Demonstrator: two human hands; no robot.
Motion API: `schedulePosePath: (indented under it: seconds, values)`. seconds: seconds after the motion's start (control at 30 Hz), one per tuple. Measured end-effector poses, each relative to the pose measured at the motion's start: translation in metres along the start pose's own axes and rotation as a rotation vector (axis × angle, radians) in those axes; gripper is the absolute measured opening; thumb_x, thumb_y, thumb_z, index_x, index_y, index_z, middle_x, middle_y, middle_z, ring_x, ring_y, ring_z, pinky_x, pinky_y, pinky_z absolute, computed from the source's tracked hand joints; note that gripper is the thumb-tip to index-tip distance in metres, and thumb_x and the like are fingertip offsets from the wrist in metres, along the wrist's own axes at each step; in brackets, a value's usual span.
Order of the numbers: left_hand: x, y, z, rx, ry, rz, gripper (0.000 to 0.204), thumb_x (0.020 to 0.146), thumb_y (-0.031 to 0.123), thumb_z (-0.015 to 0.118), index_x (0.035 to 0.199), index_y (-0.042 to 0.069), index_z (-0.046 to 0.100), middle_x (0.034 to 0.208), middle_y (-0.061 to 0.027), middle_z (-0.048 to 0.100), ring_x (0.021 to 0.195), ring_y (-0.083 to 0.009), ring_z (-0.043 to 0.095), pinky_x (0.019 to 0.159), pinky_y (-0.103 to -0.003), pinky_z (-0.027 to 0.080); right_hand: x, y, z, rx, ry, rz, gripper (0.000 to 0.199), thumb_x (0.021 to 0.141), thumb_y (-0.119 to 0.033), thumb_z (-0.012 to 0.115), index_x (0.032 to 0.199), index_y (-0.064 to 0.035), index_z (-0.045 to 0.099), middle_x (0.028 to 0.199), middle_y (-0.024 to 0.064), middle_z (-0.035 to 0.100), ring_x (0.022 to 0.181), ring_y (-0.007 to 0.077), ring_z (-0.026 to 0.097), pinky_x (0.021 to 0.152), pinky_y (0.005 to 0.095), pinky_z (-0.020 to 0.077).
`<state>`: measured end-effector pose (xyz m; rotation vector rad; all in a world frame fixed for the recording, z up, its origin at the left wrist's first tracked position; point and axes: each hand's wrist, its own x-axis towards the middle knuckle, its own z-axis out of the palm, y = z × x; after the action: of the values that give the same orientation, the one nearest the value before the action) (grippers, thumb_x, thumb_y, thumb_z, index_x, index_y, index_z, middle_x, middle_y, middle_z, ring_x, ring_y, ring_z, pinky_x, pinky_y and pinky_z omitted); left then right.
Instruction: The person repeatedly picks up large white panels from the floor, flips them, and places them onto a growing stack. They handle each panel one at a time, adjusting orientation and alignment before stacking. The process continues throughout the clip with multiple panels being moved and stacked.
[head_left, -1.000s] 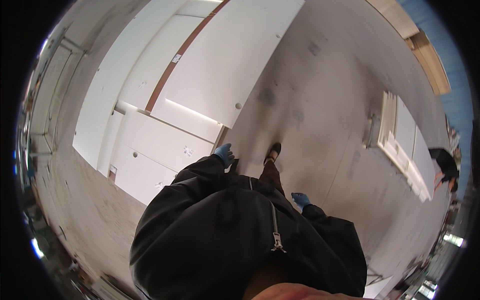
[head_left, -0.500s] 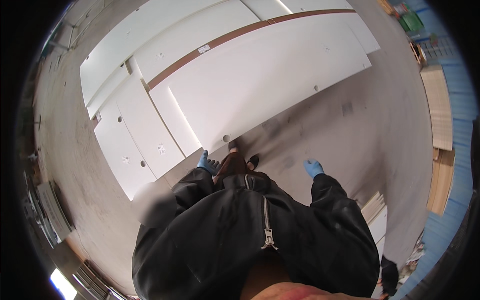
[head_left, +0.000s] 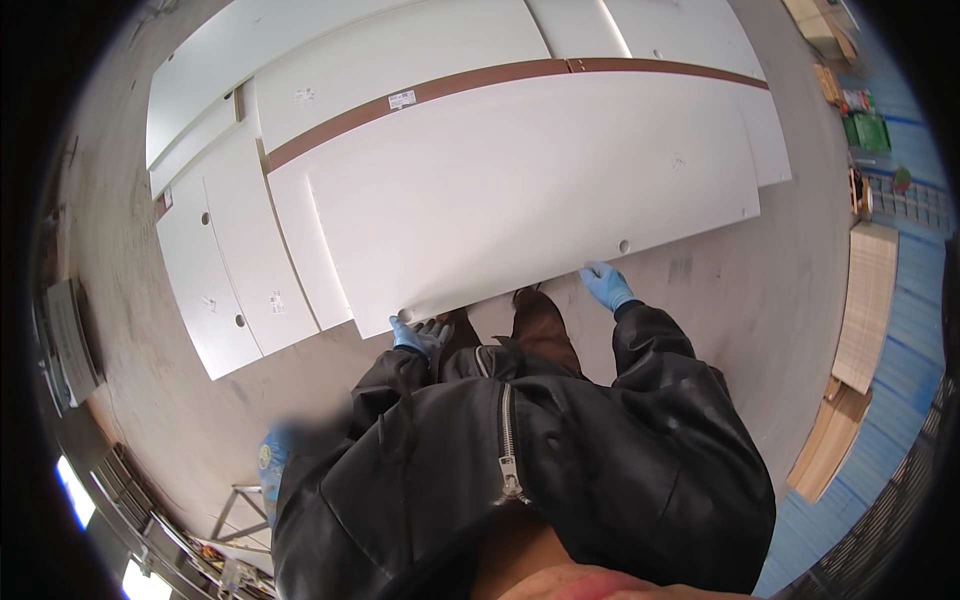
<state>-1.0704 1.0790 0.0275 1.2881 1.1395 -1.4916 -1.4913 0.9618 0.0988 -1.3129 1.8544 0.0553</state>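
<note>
A large white panel (head_left: 520,190) with round holes along its near edge lies flat in front of me on a stack of similar boards. My left hand (head_left: 422,336), in a blue glove with a grey palm, is at the panel's near left part, thumb by a round hole (head_left: 405,315). Its other fingers are spread beside the edge, holding nothing. Farther right, my right hand (head_left: 607,286), also in a blue glove, has its fingers closed at the near edge, left of the second hole (head_left: 624,246). Its undermost fingers are partly hidden.
Behind the panel runs a brown strip (head_left: 480,80) with a label. More white boards (head_left: 235,250) lie at the left. Wooden boards (head_left: 860,310) are stacked at the right, near a green crate (head_left: 868,132). A metal frame (head_left: 235,510) stands at lower left.
I have come closer to the panel. My right hand has gone from hanging free over the floor to the panel's near edge. My left hand stays by the edge near the left hole.
</note>
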Motion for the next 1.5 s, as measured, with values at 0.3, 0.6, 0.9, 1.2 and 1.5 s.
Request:
schedulePosePath:
  seconds: [0.3,0.6,0.9,1.2,1.5]
  values:
    - [0.049,-0.119,0.092,-0.267,-0.024,0.217,0.095,0.088,0.087,0.027,0.153,0.018,0.040,0.159,-0.0109,0.038,0.143,-0.0324,0.038,0.113,-0.057,0.035,0.214,-0.049,-0.145,-0.436,0.291,-0.654,0.038,0.091,-0.032,0.065,0.115,-0.0018,0.068,0.121,0.0212,0.069,0.114,0.0394,0.063,0.100,0.0441,0.0500]
    - [0.095,-0.151,0.145,-0.448,0.488,0.561,0.089,0.091,0.081,0.037,0.145,0.012,0.050,0.144,-0.0121,0.055,0.130,-0.0326,0.051,0.105,-0.051,0.045,0.363,-0.102,-0.218,-0.703,0.449,-1.032,0.040,0.089,-0.037,0.066,0.112,-0.0047,0.066,0.119,0.0164,0.068,0.110,0.0346,0.063,0.095,0.0458,0.0480]
    - [0.118,-0.161,0.134,-0.543,0.677,0.676,0.086,0.092,0.079,0.040,0.141,0.009,0.052,0.137,-0.0124,0.058,0.123,-0.0321,0.055,0.101,-0.049,0.048,0.394,-0.126,-0.215,-0.741,0.157,-0.974,0.045,0.098,-0.047,0.054,0.095,-0.0046,0.069,0.088,0.0197,0.069,0.086,0.0403,0.065,0.079,0.0501,0.0500]
    - [0.119,-0.158,0.132,-0.591,0.704,0.689,0.084,0.092,0.076,0.044,0.138,0.007,0.055,0.130,-0.0127,0.061,0.117,-0.0316,0.058,0.098,-0.047,0.050,0.424,-0.134,-0.212,-0.735,0.025,-0.747,0.065,0.100,-0.058,0.046,0.073,-0.0016,0.065,0.079,0.0248,0.064,0.080,0.0423,0.064,0.073,0.0510,0.0480]
    - [0.121,-0.158,0.131,-0.636,0.724,0.700,0.082,0.092,0.074,0.048,0.134,0.004,0.057,0.123,-0.0130,0.065,0.111,-0.0311,0.061,0.094,-0.045,0.052,0.416,-0.135,-0.213,-0.661,0.006,-0.791,0.057,0.096,-0.054,0.056,0.077,-0.0016,0.065,0.077,0.0214,0.065,0.077,0.0395,0.064,0.071,0.0485,0.0486]
